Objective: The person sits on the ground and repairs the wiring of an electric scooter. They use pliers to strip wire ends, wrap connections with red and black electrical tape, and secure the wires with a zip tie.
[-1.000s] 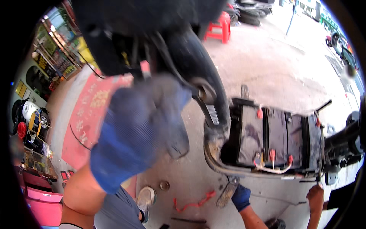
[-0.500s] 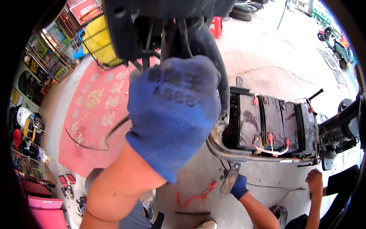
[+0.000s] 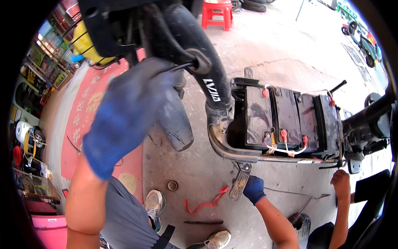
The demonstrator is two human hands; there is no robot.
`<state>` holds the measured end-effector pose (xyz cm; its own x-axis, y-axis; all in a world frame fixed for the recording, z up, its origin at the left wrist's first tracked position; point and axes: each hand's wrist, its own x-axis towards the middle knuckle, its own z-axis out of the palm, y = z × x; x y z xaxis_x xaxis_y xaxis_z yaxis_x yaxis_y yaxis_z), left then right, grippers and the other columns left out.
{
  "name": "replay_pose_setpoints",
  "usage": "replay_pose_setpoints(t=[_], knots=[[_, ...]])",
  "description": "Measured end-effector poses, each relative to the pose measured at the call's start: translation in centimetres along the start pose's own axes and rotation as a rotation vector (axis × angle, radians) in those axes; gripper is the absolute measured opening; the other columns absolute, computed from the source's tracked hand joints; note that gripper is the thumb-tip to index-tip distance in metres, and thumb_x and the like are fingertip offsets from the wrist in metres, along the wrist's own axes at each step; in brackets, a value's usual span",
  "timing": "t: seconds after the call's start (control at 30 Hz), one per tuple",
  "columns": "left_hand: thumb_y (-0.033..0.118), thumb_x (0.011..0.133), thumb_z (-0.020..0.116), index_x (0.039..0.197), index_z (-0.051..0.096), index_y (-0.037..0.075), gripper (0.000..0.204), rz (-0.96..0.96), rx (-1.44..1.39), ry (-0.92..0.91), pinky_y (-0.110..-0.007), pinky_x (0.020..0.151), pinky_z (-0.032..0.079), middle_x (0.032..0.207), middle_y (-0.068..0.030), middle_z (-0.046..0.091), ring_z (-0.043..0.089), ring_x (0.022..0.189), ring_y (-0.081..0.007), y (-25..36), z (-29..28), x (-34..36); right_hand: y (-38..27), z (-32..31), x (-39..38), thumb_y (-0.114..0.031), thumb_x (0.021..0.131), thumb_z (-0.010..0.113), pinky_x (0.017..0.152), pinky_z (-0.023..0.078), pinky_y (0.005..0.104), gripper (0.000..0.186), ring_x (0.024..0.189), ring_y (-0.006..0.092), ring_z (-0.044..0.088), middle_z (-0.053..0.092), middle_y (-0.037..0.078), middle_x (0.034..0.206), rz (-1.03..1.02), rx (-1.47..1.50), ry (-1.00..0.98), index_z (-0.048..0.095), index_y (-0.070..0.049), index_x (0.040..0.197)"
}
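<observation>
My left hand (image 3: 126, 108), in a blue glove, is smeared by motion in front of a black bent frame tube (image 3: 197, 45) that stands over the floor. Its fingers are near a thin black cable or rod (image 3: 178, 67) at a metal fitting on the tube; what they hold, if anything, is unclear. Below hangs a dark, worn cylindrical part (image 3: 174, 133). To the right, an open tray (image 3: 219, 139) on the frame holds several dark batteries (image 3: 259, 116) with red-capped terminals and white leads. My right hand is not in view.
Another person's gloved hand (image 3: 254, 187) and bare hand (image 3: 341, 182) are below the battery tray. On the floor lie a red strap (image 3: 207, 205), a tape roll (image 3: 173, 185) and a black strip (image 3: 203, 222). A pink mat (image 3: 78, 149) is left, a red stool (image 3: 217, 16) behind.
My left hand swung right across the tube half a second ago and has since moved back left, uncovering the tube. The whole view has shifted a little.
</observation>
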<state>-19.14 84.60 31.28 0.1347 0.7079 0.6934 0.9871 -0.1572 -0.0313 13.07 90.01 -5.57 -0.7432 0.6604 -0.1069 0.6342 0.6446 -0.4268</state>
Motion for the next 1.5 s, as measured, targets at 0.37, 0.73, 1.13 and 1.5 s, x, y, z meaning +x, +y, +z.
replay_pose_setpoints(t=[0.37,0.73,1.13,1.5], knots=[[0.019,0.097,0.050,0.117,0.062,-0.002,0.031,-0.535,-0.149,-0.191,-0.032,0.063,0.047,0.091,-0.0091,0.065,0.063,0.074,-0.0174,2.5,-1.9,1.6,2.3,-0.5,-1.9,-0.026,0.092,0.057,0.049,0.046,0.0466,0.021,0.052,0.0338,0.060,0.060,0.013,0.058,0.057,0.025,0.112,0.055,-0.011,0.077],[0.008,0.095,0.053,0.115,0.066,0.001,0.025,-0.536,0.001,-0.217,-0.022,0.058,0.035,0.083,-0.0009,0.057,0.042,0.065,-0.0064,3.2,-2.1,2.4,-4.8,9.7,7.1,-0.026,0.091,0.051,0.077,0.050,0.0427,0.024,0.087,0.0316,0.063,0.064,0.016,0.096,-0.092,0.283,0.216,0.058,-0.007,0.103],[0.016,0.097,0.050,0.113,0.064,-0.003,0.028,-0.647,-0.021,-0.265,-0.022,0.058,0.037,0.078,-0.0021,0.056,0.045,0.064,-0.0073,1.6,-2.4,1.8,-2.0,6.3,1.5,-0.035,0.086,0.062,0.073,0.054,0.0389,0.027,0.082,0.0260,0.068,0.071,0.008,0.093,0.028,0.321,-0.114,0.070,-0.014,0.101],[0.018,0.098,0.049,0.113,0.065,-0.001,0.029,-0.651,-0.149,-0.280,-0.023,0.050,0.028,0.068,0.0014,0.048,0.037,0.055,-0.0049,1.7,-1.6,3.6,0.0,14.5,-4.2,-0.018,0.087,0.050,0.071,0.055,0.0462,0.022,0.088,0.0342,0.069,0.070,0.016,0.097,0.072,0.401,-0.220,0.067,-0.007,0.098]])
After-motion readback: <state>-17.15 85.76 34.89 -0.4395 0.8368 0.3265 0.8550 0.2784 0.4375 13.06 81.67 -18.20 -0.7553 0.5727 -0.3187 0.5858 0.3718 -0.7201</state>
